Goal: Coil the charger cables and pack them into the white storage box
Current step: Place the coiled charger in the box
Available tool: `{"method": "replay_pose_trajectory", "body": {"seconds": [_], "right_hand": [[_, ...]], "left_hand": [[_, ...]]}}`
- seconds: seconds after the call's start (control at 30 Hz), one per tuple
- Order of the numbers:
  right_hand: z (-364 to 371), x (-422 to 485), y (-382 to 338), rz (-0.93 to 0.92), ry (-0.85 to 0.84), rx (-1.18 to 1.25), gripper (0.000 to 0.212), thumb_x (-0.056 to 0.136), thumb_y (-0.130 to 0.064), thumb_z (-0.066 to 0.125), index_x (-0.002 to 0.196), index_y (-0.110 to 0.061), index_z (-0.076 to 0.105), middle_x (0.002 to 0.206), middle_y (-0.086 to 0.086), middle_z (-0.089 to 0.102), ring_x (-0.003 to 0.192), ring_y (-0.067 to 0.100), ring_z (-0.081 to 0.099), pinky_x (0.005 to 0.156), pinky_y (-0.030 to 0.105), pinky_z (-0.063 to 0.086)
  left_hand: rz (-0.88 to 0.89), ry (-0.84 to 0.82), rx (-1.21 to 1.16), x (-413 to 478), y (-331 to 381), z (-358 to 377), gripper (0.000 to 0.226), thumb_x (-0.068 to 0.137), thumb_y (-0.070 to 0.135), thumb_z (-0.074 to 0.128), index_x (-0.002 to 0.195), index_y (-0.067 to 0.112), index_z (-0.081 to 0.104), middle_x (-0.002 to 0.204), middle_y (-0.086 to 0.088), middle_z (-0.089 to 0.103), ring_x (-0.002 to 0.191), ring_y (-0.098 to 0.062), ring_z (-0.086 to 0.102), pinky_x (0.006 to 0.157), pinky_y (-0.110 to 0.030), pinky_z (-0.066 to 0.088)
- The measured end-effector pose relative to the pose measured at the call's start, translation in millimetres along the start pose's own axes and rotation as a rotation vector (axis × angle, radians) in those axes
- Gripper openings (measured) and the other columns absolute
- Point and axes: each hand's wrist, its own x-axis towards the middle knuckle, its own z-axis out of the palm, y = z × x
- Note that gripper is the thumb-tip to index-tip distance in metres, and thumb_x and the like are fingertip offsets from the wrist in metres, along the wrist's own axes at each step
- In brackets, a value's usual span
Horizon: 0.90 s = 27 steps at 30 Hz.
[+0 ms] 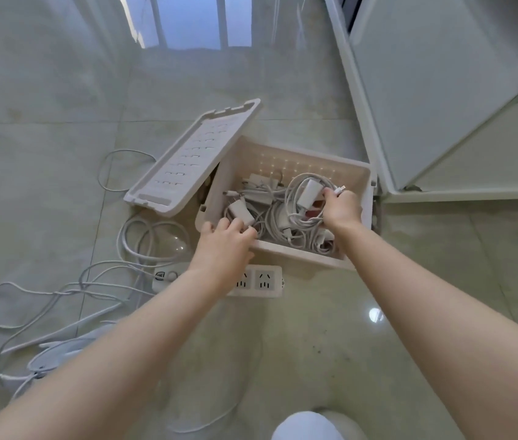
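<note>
The white plastic storage box [299, 254] sits open on the pale tiled floor, its slotted white lid [194, 160] leaning against the box's left side. Both hands are in the box, apart. The right hand [342, 208] pinches a coiled white charger cable [294, 203] near the box's right wall. The left hand [226, 239] curls on a small white plug adapter [240, 213] at the near-left corner. A white power strip [264, 281] lies just in front of the box, and loose white cables [60, 293] sprawl to its left.

Bare left hand [222, 246], bare right hand [342, 211], bare forearms [426, 296], rounded patch of white clothing [305, 427] at bottom edge
</note>
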Motion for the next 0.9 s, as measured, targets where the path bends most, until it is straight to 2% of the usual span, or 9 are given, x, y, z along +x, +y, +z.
{"method": "replay_pose_trajectory", "body": {"seconds": [0.07, 0.17, 0.27, 0.33, 0.4, 0.5, 0.67, 0.8, 0.9], "right_hand": [[5, 17, 8, -0.006, -0.001, -0.017, 0.026, 0.097, -0.026, 0.045, 0.075, -0.013, 0.05, 0.074, 0.006, 0.055, 0.076, 0.028, 0.059, 0.072, 0.038, 0.052], [7, 30, 18, -0.066, -0.013, -0.129, 0.033, 0.095, -0.024, 0.051, 0.063, -0.016, 0.049, 0.063, 0.001, 0.05, 0.065, 0.021, 0.047, 0.053, 0.025, 0.037], [9, 36, 24, -0.156, 0.042, -0.339, 0.022, 0.093, -0.028, 0.053, 0.101, -0.01, 0.064, 0.107, 0.013, 0.059, 0.097, 0.03, 0.053, 0.081, 0.033, 0.045], [10, 32, 26, -0.212, 0.056, -0.482, 0.037, 0.094, -0.022, 0.053, 0.126, -0.004, 0.048, 0.129, 0.016, 0.042, 0.115, 0.032, 0.045, 0.096, 0.037, 0.037], [11, 21, 27, -0.369, 0.093, -0.575, 0.048, 0.093, -0.011, 0.051, 0.136, -0.001, 0.033, 0.134, 0.016, 0.035, 0.119, 0.031, 0.041, 0.098, 0.034, 0.035], [13, -4, 31, -0.679, 0.052, -0.658, 0.05, 0.093, -0.002, 0.045, 0.14, -0.001, 0.029, 0.137, 0.015, 0.036, 0.124, 0.028, 0.039, 0.1, 0.031, 0.036], [27, -56, 46, -0.915, -0.32, -0.61, 0.036, 0.099, -0.018, 0.039, 0.133, -0.007, 0.043, 0.126, 0.012, 0.052, 0.104, 0.03, 0.058, 0.083, 0.04, 0.047], [29, -67, 56, -0.929, -0.394, -0.74, 0.047, 0.092, -0.003, 0.042, 0.138, -0.012, 0.039, 0.129, 0.008, 0.053, 0.115, 0.026, 0.052, 0.094, 0.035, 0.039], [27, -68, 52, -0.884, -0.362, -0.821, 0.054, 0.085, 0.006, 0.041, 0.135, -0.015, 0.041, 0.127, 0.005, 0.054, 0.113, 0.025, 0.052, 0.09, 0.033, 0.039]], "left_hand": [[0.014, 0.01, 0.002, 7, 1, 8, 0.032, 0.098, 0.025, 0.045, 0.13, 0.025, 0.044, 0.132, 0.001, 0.046, 0.117, -0.022, 0.043, 0.097, -0.037, 0.031], [0.041, 0.023, 0.027, 12, 4, 12, 0.047, 0.086, 0.002, 0.055, 0.125, 0.025, 0.045, 0.129, 0.001, 0.045, 0.114, -0.022, 0.043, 0.09, -0.035, 0.032], [0.041, 0.017, 0.066, 12, 5, 13, 0.059, 0.08, -0.006, 0.055, 0.129, 0.025, 0.043, 0.129, 0.0, 0.042, 0.114, -0.023, 0.041, 0.088, -0.034, 0.032], [0.039, 0.022, 0.06, 11, 6, 13, 0.064, 0.078, -0.007, 0.056, 0.131, 0.025, 0.042, 0.134, -0.001, 0.039, 0.116, -0.024, 0.04, 0.088, -0.034, 0.031], [0.032, 0.023, 0.047, 10, 7, 13, 0.066, 0.077, -0.008, 0.057, 0.132, 0.026, 0.044, 0.14, -0.002, 0.037, 0.118, -0.024, 0.04, 0.089, -0.034, 0.031], [0.036, 0.052, 0.011, 9, 6, 13, 0.064, 0.076, -0.01, 0.058, 0.129, 0.025, 0.05, 0.135, -0.004, 0.043, 0.115, -0.026, 0.043, 0.086, -0.035, 0.032], [0.052, 0.022, 0.064, 7, 9, 9, 0.055, 0.084, 0.002, 0.053, 0.134, 0.021, 0.039, 0.132, -0.002, 0.041, 0.119, -0.023, 0.04, 0.092, -0.032, 0.031], [0.063, 0.119, 0.013, -10, -5, 13, 0.051, 0.073, 0.002, 0.066, 0.122, 0.011, 0.054, 0.111, -0.009, 0.057, 0.104, -0.03, 0.052, 0.087, -0.036, 0.039], [0.044, 0.122, -0.047, -31, -25, 15, 0.053, 0.072, -0.002, 0.067, 0.123, 0.008, 0.056, 0.117, -0.013, 0.059, 0.113, -0.035, 0.053, 0.092, -0.043, 0.042]]}}
